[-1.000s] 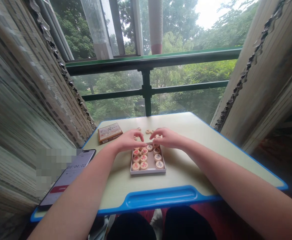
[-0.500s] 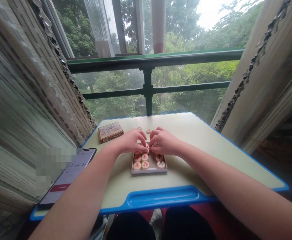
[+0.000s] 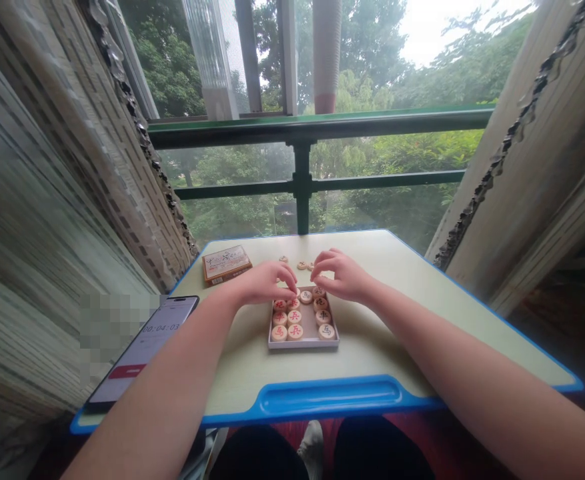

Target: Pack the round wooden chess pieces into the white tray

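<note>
A shallow white box (image 3: 303, 345) of round wooden Chinese chess pieces lies on the table. Red-marked pieces (image 3: 295, 331) fill its left side, and black-marked ones (image 3: 327, 332) line its right side. Over the far left part of the box, my left hand (image 3: 268, 281) is closed, its fingertips down on a chess piece (image 3: 293, 303) that they partly cover. My right hand (image 3: 345, 275) hovers at the far right corner with fingers curved and apart, holding nothing that I can see. Just past its fingertips, loose chess pieces (image 3: 301, 265) lie on the table.
A printed cardboard box (image 3: 227, 264) sits at the far left of the pale, blue-edged table (image 3: 402, 320). Nearer me on the left is a phone (image 3: 142, 353) with a running timer, partly behind my left forearm. Curtains flank the table; a green railing stands beyond.
My right hand has lifted away from the box's middle toward the far right, uncovering black-marked pieces there. My left hand stays at the far left pieces. The whole view shifts slightly.
</note>
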A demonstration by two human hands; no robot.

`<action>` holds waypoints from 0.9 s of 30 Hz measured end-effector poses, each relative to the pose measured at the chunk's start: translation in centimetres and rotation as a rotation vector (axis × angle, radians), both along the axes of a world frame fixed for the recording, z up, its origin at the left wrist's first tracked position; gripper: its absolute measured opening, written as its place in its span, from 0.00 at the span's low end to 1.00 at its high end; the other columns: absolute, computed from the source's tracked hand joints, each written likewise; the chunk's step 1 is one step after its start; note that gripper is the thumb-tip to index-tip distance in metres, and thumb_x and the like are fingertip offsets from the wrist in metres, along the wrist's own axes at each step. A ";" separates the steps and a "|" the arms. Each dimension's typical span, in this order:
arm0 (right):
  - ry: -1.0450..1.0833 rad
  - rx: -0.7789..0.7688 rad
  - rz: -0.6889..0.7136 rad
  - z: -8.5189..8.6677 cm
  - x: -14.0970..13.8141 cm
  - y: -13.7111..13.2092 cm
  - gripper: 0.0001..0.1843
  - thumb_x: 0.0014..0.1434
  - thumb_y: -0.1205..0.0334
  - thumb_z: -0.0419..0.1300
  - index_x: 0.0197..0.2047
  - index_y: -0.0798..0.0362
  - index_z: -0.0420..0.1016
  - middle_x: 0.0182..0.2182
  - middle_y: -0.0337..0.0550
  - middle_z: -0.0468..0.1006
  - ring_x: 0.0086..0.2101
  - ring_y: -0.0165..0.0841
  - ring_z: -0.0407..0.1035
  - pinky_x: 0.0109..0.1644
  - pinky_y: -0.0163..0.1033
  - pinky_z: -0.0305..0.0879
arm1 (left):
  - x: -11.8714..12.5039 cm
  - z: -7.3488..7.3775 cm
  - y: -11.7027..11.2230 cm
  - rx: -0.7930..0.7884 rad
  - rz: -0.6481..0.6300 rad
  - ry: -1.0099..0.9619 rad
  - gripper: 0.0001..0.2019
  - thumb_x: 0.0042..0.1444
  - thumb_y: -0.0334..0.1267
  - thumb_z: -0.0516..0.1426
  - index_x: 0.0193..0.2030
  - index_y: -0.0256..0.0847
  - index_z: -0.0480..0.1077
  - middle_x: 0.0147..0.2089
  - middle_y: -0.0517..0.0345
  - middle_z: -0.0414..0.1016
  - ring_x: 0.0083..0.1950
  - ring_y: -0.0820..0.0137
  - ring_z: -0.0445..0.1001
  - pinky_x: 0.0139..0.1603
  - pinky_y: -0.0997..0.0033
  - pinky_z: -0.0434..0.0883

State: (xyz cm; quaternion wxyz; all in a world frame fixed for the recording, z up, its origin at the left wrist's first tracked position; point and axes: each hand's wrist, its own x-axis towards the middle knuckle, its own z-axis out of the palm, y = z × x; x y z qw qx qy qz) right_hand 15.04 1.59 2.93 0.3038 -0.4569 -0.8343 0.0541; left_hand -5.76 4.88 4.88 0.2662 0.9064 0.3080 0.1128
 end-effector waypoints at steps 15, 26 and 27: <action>0.085 -0.004 -0.114 -1.6 0.4 1.5 0.06 0.49 0.66 0.58 0.25 0.53 0.77 0.32 0.44 0.74 0.37 0.35 0.65 0.47 0.42 0.60 | 0.0 -0.2 0.1 0.018 -0.002 0.047 0.10 0.42 0.45 0.61 0.29 0.42 0.77 0.43 0.57 0.74 0.42 0.67 0.71 0.45 0.72 0.65; 0.040 -0.026 -0.192 -2.2 0.5 1.9 0.07 0.51 0.65 0.58 0.30 0.51 0.78 0.37 0.46 0.73 0.41 0.38 0.65 0.50 0.44 0.60 | -0.1 -0.7 0.6 0.129 0.206 -0.091 0.11 0.48 0.41 0.55 0.33 0.41 0.76 0.39 0.56 0.76 0.40 0.67 0.72 0.40 0.70 0.68; 0.033 -0.021 -0.209 -2.4 0.5 2.1 0.08 0.51 0.64 0.58 0.32 0.51 0.79 0.38 0.47 0.72 0.42 0.38 0.64 0.51 0.45 0.59 | 0.0 -0.9 0.7 0.153 0.243 -0.108 0.11 0.49 0.41 0.54 0.34 0.41 0.76 0.39 0.56 0.76 0.40 0.67 0.72 0.40 0.70 0.68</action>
